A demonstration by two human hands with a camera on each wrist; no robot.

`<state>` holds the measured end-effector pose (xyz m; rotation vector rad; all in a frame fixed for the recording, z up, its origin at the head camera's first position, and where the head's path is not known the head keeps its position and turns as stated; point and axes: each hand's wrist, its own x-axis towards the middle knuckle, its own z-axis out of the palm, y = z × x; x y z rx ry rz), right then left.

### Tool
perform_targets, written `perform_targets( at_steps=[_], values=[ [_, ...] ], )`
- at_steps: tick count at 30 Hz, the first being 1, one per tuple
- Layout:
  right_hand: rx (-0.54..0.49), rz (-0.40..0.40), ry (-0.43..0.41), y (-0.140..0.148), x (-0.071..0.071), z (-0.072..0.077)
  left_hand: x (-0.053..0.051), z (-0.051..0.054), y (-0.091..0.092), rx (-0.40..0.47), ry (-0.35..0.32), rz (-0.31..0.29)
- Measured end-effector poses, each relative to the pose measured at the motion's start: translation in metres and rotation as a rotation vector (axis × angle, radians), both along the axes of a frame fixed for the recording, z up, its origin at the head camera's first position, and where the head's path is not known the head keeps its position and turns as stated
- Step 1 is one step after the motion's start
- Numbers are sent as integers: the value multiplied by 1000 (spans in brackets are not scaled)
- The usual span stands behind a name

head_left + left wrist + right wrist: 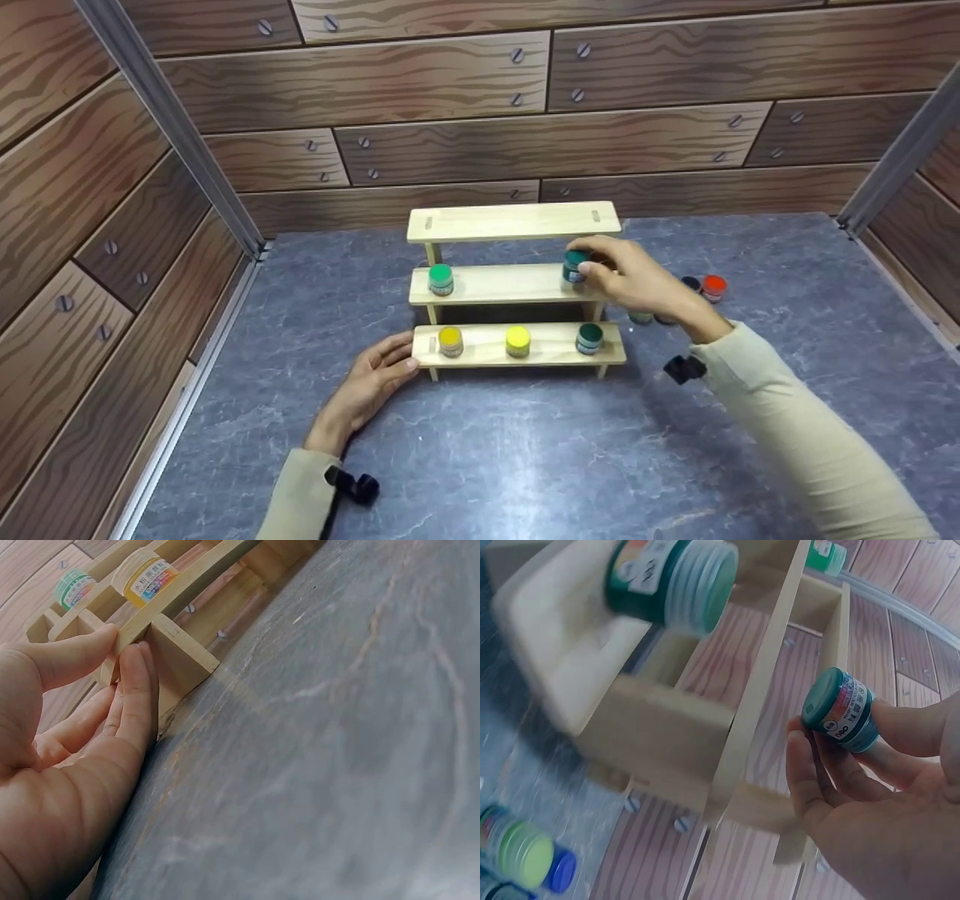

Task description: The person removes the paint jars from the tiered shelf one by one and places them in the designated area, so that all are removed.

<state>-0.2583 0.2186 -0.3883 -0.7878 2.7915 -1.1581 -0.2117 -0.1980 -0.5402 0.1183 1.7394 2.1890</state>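
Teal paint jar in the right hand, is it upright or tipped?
Roughly upright: in the head view, the teal paint jar shows its lid uppermost, label below.

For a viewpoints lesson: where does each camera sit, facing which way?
Head: worn on the head, facing forward and down at the shelf; left hand, right hand, sleeves show.
Left wrist: worn there, facing the shelf's left end; left hand shows.
Right wrist: worn there, facing the held teal jar; right hand shows.
Head and right wrist share that jar.
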Motion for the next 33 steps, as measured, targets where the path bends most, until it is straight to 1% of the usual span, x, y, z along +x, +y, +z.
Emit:
perform_targets(
  at_steps=[9,17,23,27,30,33],
  values=[
    [-13,-41,11,33,7,0,0,0,0,17,5,4],
    [25,-121,-9,68,12,-5,1,1,1,2,-2,-8],
    [41,-170,-45,99,11,-16,0,0,1,-4,1,-16],
    [36,-184,-60,120,10,-28,0,-2,1,-3,-6,-16],
    [38,-205,-59,133,9,-36,0,-1,1,11,-3,-14],
    [49,-237,-45,145,6,-42,-3,1,1,18,8,-17]
  ],
)
